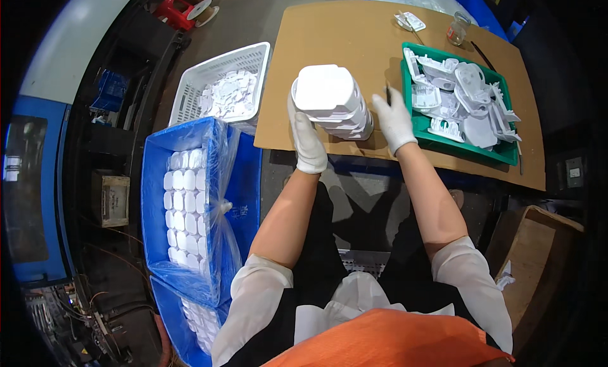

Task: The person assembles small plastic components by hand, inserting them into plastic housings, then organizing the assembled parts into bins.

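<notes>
A stack of white plastic housings (326,91) with rounded corners stands near the front edge of the cardboard-topped table (342,34). My left hand (307,139), in a white glove, grips the stack's left side, its thumb on the near face and its fingers partly hidden behind. To the right of the stack, apart from it, is my gloved right hand (395,121). Its fingers are drawn together around a thin dark thing (388,87), too small to name. Right beside that hand sits a green tray (408,50) of mixed white plastic parts (472,88).
A white basket (190,75) of small white pieces stands left of the table. Below it, a plastic-lined blue crate (152,196) holds rows of white parts. A glass jar (458,30) and a dark rod (482,55) lie toward the table's back. A wooden box (560,221) is lower right.
</notes>
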Demonstrator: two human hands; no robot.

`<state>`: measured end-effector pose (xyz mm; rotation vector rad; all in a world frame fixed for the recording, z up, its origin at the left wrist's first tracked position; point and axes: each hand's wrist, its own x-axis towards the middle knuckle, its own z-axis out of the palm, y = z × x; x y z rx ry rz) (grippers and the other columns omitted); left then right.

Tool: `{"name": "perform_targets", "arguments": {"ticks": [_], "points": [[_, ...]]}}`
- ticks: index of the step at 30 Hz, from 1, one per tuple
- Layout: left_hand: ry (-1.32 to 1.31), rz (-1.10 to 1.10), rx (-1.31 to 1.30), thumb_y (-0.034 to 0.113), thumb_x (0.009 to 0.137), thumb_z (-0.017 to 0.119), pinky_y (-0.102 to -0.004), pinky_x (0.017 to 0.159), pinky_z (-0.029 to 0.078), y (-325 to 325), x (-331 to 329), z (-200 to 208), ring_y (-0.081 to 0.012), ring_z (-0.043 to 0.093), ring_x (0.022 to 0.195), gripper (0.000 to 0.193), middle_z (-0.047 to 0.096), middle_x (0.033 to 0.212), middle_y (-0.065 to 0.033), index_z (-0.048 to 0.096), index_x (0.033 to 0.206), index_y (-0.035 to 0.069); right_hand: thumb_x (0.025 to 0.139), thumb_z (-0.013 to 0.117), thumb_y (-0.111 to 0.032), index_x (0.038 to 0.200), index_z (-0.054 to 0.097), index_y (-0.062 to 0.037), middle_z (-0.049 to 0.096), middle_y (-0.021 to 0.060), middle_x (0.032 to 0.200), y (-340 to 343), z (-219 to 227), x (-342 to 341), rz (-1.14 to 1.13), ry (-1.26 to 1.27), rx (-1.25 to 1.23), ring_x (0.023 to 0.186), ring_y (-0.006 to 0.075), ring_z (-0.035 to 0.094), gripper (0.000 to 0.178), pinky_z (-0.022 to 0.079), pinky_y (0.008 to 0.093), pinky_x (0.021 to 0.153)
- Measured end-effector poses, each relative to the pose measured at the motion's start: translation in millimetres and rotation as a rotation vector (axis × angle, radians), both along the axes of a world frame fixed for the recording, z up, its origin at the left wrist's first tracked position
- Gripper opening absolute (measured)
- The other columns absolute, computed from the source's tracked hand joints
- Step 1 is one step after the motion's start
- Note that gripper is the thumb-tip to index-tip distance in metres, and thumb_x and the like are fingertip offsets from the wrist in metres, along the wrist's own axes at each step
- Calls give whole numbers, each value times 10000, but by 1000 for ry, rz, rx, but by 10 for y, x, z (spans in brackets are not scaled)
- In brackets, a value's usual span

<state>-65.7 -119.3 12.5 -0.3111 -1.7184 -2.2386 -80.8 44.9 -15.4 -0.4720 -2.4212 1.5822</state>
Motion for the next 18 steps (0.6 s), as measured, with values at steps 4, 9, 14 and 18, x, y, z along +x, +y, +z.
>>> {"name": "perform_targets", "arguments": {"ticks": [4, 9, 14, 18], "points": [[-24, -34, 117, 577, 980, 265, -374, 1119, 236, -112, -70, -132, -228, 355, 1332, 733, 386, 1430, -128, 306, 1433, 2, 871, 450, -480, 1300, 493, -31, 531, 305, 1254, -59, -148, -32, -8, -212, 1, 1168, 442, 510, 623, 391, 436, 997], [-140, -43, 192, 584, 983, 252, -369, 1119, 238, -133, -70, -220, -218, 346, 1341, 731, 359, 1461, -105, 296, 1449, 22, 928, 328, -532, 1373, 399, -25, 436, 304, 1351, -110, -212, -62, -135, -169, -89, 1255, 459, 407, 678, 332, 457, 1046], [-276, -74, 266, 584, 981, 261, -356, 1117, 234, -76, -49, -223, -227, 322, 1363, 728, 339, 1479, -90, 285, 1459, 35, 956, 297, -513, 1388, 388, -4, 399, 284, 1397, -18, -636, -141, -63, -78, 178, 1294, 435, 379, 673, 303, 426, 1078], [-499, -53, 361, 610, 966, 282, -359, 1102, 253, -191, -89, -243, -227, 325, 1367, 738, 344, 1483, -76, 289, 1463, 65, 971, 253, -507, 1366, 423, 24, 419, 255, 1404, -181, -327, 19, -2, 139, 156, 1309, 398, 387, 683, 286, 393, 1094]]}}
